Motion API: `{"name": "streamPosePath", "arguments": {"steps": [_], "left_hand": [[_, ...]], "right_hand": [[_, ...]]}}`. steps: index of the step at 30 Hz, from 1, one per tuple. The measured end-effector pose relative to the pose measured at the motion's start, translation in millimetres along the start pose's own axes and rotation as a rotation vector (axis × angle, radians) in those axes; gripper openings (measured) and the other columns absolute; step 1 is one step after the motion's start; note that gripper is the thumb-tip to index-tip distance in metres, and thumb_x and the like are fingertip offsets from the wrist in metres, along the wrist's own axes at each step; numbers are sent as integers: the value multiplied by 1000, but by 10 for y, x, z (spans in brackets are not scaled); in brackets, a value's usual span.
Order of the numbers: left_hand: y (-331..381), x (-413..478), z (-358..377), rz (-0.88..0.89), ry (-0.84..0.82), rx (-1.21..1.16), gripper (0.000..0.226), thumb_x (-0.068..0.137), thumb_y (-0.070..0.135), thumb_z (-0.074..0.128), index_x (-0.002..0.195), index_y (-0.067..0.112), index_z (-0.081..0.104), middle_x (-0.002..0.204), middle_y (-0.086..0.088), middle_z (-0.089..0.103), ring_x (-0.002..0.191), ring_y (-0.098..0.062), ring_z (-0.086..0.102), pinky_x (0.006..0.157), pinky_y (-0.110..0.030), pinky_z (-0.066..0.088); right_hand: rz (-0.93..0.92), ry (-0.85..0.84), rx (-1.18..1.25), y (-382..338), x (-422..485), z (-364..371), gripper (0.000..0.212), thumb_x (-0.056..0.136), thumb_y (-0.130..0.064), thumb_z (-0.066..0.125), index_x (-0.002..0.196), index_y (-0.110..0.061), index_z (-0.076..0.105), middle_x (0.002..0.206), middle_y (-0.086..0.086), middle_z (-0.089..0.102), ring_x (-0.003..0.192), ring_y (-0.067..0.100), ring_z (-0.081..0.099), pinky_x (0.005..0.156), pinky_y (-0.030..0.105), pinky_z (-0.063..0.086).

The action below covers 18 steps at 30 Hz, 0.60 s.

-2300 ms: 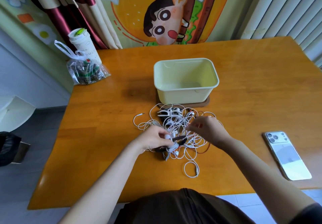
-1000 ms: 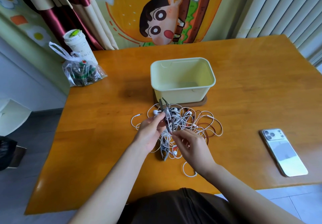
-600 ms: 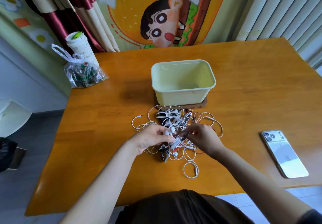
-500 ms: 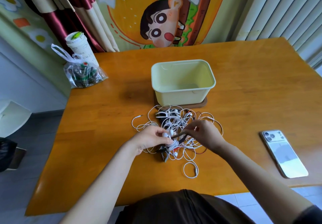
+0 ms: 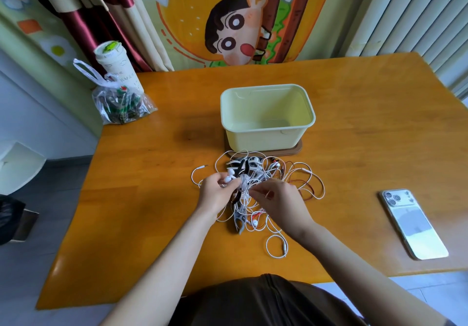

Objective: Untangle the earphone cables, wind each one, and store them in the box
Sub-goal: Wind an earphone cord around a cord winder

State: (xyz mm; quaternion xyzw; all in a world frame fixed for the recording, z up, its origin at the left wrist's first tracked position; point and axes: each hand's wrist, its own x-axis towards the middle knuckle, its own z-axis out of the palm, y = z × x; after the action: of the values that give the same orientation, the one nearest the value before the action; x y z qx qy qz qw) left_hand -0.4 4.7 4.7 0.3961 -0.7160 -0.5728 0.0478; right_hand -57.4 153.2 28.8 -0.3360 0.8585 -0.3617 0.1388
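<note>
Dark handwriting on the white cup [image 5: 117,67] before me, possibly characters; I can read none of it.

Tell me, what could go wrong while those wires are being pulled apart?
1. The left hand and right hand both pinch the same dense heap of earphone cables; pulling apart could tighten knots instead of loosening them.
2. The thin wires might strain where they meet the earbuds in the left hand's grip.
3. A loose loop lies toward the front edge of the table; a tug could drag it off.
</note>
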Motion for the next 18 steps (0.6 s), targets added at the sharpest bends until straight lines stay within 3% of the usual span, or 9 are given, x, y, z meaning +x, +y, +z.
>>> {"name": "streamPosePath", "arguments": {"steps": [2,4,6,8,13,18], "left_hand": [[9,0,44,-48,0,-119,17,88,22,66,84,6,64,85,-4,63,83,-16,55,71,-24,43],[51,-3,77,-139,-3,-326,21,89,19,65,72,10,59,78,-2,64,80,-15,58,75,-26,44],[127,-11,84,-255,-35,-586,14,90,15,64,77,9,63,79,-2,68,79,-15,63,78,-25,49],[174,-16,75,-314,-83,-743,10,89,12,63,83,5,65,81,-7,67,78,-16,65,83,-29,50],[225,-65,35,-362,-197,-927,8,89,10,62,87,3,66,88,-10,67,91,-20,63,103,-39,45],[250,-109,3,-337,-215,-930,9,90,7,59,84,4,66,92,-12,66,97,-23,61,102,-40,46]], "right_hand": [[-18,35,61,-28,-78,59,17,90,-22,62,102,-18,73,85,-7,65,68,0,57,64,13,46],[-40,47,90,-49,-148,116,19,90,-21,63,107,-20,72,78,-9,60,64,2,54,61,13,43],[-43,43,87,-44,-196,170,21,89,-25,63,108,-23,71,74,-8,58,64,6,53,59,20,44],[-23,59,107,-21,-226,193,21,88,-26,63,108,-25,71,72,-10,55,62,6,51,58,17,42],[12,85,183,37,-236,165,16,88,-23,64,103,-24,72,74,-18,55,75,-1,56,60,10,40],[30,88,171,98,-237,135,19,89,-31,60,97,-20,73,85,-11,63,73,0,59,63,14,47]]}}
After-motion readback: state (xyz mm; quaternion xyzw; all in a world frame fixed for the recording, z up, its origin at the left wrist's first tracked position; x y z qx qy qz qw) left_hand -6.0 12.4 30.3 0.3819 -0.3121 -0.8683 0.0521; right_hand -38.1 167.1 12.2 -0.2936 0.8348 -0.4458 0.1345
